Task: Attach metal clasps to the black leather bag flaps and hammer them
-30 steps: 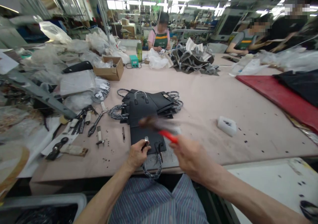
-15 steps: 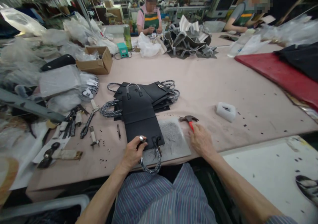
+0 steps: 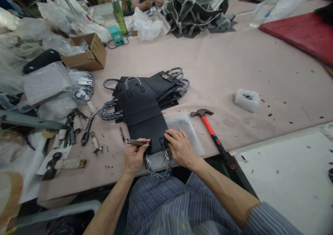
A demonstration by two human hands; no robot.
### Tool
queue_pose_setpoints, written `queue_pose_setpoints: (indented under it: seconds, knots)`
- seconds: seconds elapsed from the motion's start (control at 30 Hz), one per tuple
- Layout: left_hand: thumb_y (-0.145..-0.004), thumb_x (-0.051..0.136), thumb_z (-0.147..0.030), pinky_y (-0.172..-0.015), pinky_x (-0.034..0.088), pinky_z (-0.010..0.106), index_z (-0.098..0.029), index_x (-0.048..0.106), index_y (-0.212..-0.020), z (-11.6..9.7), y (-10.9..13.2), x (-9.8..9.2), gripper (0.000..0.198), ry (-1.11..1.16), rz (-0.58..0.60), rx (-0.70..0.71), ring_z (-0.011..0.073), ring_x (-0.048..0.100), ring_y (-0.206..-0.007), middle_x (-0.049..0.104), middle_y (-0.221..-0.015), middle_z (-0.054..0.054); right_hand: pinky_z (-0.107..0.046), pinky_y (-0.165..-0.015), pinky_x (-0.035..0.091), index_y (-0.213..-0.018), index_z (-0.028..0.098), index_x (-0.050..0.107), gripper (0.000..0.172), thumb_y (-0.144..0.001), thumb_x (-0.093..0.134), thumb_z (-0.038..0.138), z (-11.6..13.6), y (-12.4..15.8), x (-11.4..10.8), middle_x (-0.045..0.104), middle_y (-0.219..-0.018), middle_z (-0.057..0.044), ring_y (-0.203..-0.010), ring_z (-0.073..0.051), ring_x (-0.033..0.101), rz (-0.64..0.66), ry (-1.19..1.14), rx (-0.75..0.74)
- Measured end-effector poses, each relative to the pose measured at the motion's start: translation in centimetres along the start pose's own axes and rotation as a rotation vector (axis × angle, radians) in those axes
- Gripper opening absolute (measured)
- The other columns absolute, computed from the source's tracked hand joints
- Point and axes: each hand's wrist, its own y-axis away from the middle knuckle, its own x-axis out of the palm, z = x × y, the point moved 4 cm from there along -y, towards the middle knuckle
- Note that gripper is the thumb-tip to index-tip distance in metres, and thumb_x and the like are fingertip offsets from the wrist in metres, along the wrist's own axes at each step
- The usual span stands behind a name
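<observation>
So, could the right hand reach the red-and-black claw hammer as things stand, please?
Probably yes: the hammer lies out to the right hand's right, with only a flat, speckled pale board between.

Between our left hand (image 3: 134,158) and right hand (image 3: 182,148), the black panel (image 3: 144,125) looks like smooth leather or imitation leather, mostly matt; the handle loop (image 3: 159,176) nearest us has a shiny, clear, plastic-like wrapping. The tool (image 3: 135,142) in our left hand is greyish metal. To the right of our right hand, the hammer (image 3: 208,124) pairs a dark metal head with a plastic- or rubber-looking grip. Just beyond that hand, the pale board (image 3: 191,132) looks rough and speckled. Far beyond our left hand, we see matt brown cardboard in the box (image 3: 80,61) and glossy, crinkled plastic bags (image 3: 56,16).
</observation>
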Motion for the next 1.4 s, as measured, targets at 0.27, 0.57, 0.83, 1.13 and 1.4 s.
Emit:
queue_pose_setpoints:
  seconds: [0.27,0.57,0.83,1.13,1.4]
  knots:
    - [-0.088,0.071,-0.028,-0.090,0.063,0.037,-0.018,0.073,-0.099,-0.1,0.7,0.2,0.014,0.060,-0.012,0.060,0.0222,0.077,-0.093,0.079,-0.099,0.008,-0.052,-0.118,0.025,-0.136,0.021,0.058,0.045,-0.092,0.053,0.013,0.0,-0.3,-0.1,0.056,-0.145,-0.009,-0.135,-0.028,0.046,0.012,-0.012,0.023]
    - [-0.088,0.071,-0.030,-0.094,0.061,0.039,-0.017,0.074,-0.096,-0.1,0.4,0.5,0.016,0.054,0.001,-0.008,0.0221,0.076,-0.093,0.079,-0.097,0.008,-0.053,-0.118,0.024,-0.135,0.021,0.058,0.045,-0.091,0.054,0.014,0.0,-0.3,-0.3,0.057,-0.144,-0.010,-0.135,-0.028,0.046,0.009,-0.022,0.018]
    - [-0.087,0.072,-0.027,-0.092,0.061,0.039,-0.018,0.074,-0.099,0.0,0.3,0.9,0.015,0.018,0.020,0.066,0.0219,0.076,-0.094,0.080,-0.099,0.007,-0.053,-0.118,0.024,-0.136,0.021,0.058,0.047,-0.090,0.054,0.013,0.0,-0.2,-0.3,0.057,-0.144,-0.010,-0.135,-0.028,0.046,-0.004,-0.032,0.017]
    - [-0.089,0.068,-0.021,-0.092,0.061,0.034,-0.020,0.072,-0.101,-0.4,0.5,1.2,0.013,-0.104,0.025,0.198,0.0191,0.076,-0.095,0.079,-0.100,0.005,-0.053,-0.118,0.025,-0.136,0.021,0.057,0.046,-0.091,0.053,0.013,0.0,-0.3,-0.3,0.057,-0.144,-0.010,-0.135,-0.029,0.046,-0.007,-0.046,0.017]
    - [-0.090,0.063,-0.019,-0.082,0.061,0.027,-0.021,0.072,-0.104,-1.9,-0.2,2.5,0.016,-0.285,0.110,0.283,0.0176,0.076,-0.087,0.079,-0.096,0.003,-0.049,-0.112,0.038,-0.133,0.019,0.057,0.043,-0.091,0.052,0.017,-2.1,0.8,-2.3,0.059,-0.138,-0.012,-0.129,-0.028,0.051,-0.180,-0.119,0.020]
